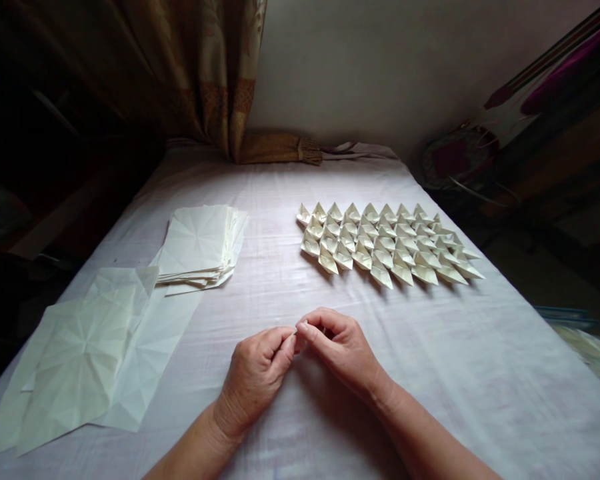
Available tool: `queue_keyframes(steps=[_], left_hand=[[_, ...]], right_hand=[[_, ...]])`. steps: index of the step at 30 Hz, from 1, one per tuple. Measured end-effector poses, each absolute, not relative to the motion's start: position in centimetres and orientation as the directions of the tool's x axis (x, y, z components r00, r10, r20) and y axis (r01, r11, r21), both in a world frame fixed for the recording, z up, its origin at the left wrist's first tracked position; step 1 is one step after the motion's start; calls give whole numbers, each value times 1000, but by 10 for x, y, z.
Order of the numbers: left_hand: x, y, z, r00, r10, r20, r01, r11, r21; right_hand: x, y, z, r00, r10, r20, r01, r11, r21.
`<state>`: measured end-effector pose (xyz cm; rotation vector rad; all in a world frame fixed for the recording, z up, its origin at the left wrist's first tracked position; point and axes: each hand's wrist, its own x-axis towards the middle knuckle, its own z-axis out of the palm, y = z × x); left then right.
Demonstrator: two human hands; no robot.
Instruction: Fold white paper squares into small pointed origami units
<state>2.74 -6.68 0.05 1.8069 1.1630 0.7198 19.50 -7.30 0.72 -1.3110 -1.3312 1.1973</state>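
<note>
The left hand (256, 368) and right hand (344, 348) pinched what seemed a small pale folded paper piece (300, 327) between their fingertips, nearer the wearer than the rows of cream, pointed folded-paper shapes (381, 241).

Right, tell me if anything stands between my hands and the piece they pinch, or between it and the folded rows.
Nothing visible does. The left hand and right hand meet on the small piece, largely hidden by fingers; beyond them, only bare cloth lies before the folded paper rows.
</note>
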Motion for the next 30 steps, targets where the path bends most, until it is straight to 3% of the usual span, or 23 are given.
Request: queue_keyframes(steps=[5,12,22,30], left_hand=[[27,-63,4,455,890,-4,399,-200,895],[27,-61,7,467,883,-56,387,-147,910],[26,-62,4,463,883,-79,385,-119,915],[25,-58,9,484,855,-186,328,20,944]], right_hand=[[198,-72,8,-75,995,-61,105,-53,-993],[196,-73,5,11,999,-31,198,-33,-980],[197,-72,5,-83,996,-42,156,-28,-987],[204,-67,6,-116,988,-106,145,-89,-985]])
